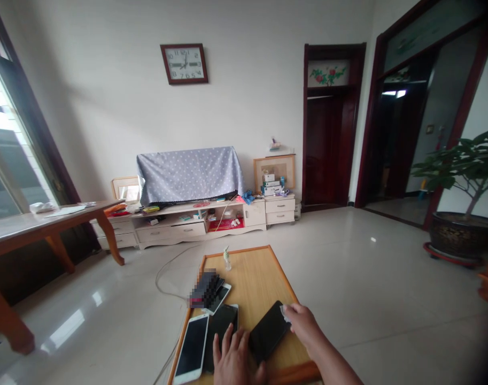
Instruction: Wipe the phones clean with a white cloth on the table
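- The right hand pinches a small whitish scrap at the near corner of a black phone.
- The black phone sits between both hands.
- The left hand is open, fingers spread over a dark device.
- Left of that hand lies a white phone.
- Beyond both hands, a small bottle stands on the wooden table.

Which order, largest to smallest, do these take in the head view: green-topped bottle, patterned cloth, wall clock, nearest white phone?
1. Patterned cloth
2. Wall clock and nearest white phone: too alike to rank; the phone is much nearer the camera.
3. Green-topped bottle
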